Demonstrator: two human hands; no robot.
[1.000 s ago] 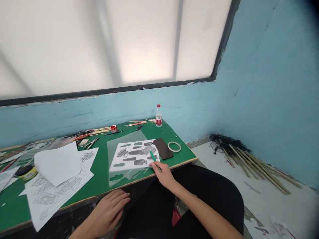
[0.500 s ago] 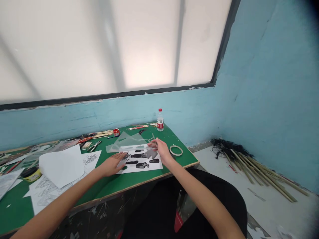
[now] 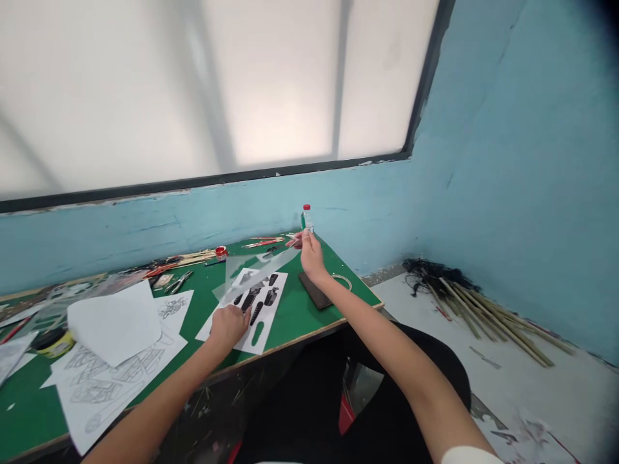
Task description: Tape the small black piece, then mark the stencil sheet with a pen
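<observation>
A white paper sheet (image 3: 276,308) with black printed shapes lies slanted on the green table. At least one oval hole in it shows the green beneath. My left hand (image 3: 229,327) is closed over its near-left part, fingers curled; the fingertips are partly hidden. My right hand (image 3: 312,256) is raised over the table, in front of the bottle. Its fingers pinch the end of a translucent plastic sheet (image 3: 273,265), which slopes down leftward over the paper. A small green piece (image 3: 303,221) shows above the right fingers; what it is I cannot make out.
To the right lie a dark flat block (image 3: 315,291) and a pale tape ring (image 3: 343,281). A red-capped bottle (image 3: 307,209) and red paint jar (image 3: 221,252) stand behind. Pliers (image 3: 178,282), line drawings (image 3: 128,380) and a yellow-labelled jar (image 3: 54,341) are left. Bamboo strips (image 3: 488,322) lie on the floor.
The paper has turned on the table. My right hand has risen and moved away, lifting the plastic sheet's end. My left hand went from flat to curled. The dark block is now uncovered.
</observation>
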